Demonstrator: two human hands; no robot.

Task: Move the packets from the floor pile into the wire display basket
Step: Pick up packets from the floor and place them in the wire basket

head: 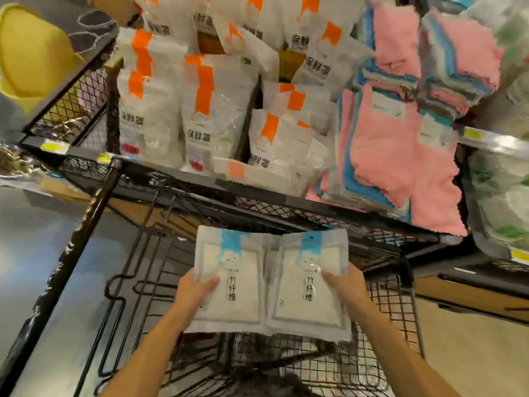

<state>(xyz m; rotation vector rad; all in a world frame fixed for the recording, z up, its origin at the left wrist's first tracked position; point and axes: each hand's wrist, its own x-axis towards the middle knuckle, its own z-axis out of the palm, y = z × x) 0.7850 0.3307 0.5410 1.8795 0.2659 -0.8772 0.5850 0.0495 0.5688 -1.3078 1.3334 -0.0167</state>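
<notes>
Shop aisle, glossy grey floor (31,253) at left, black wire shelving across the view. Upper shelf (200,179) packed with white bags (200,110) bearing orange stripes, standing upright in rows. Just right of those, stacks of pink, blue and grey cloths (400,156), some hanging over the shelf edge. Yellow bowl (31,58) at top left, on a neighbouring mesh shelf. Yellow price tags (54,146) clipped along the shelf fronts. Below the upper shelf, wire basket (392,299) with mesh floor and looped wire side. Held side by side above the basket, two flat white packets with blue tops and printed characters: left packet (229,282) and right packet (309,285), edges touching or slightly overlapping at the middle. Left hand (197,290) gripping left packet at its outer edge, thumb curled over the front, fingers hidden behind. Right hand (346,285) gripping right packet at its outer edge likewise, thumb on the front. Both forearms bare, reaching up from the bottom of the view. Floor pile out of sight.
</notes>
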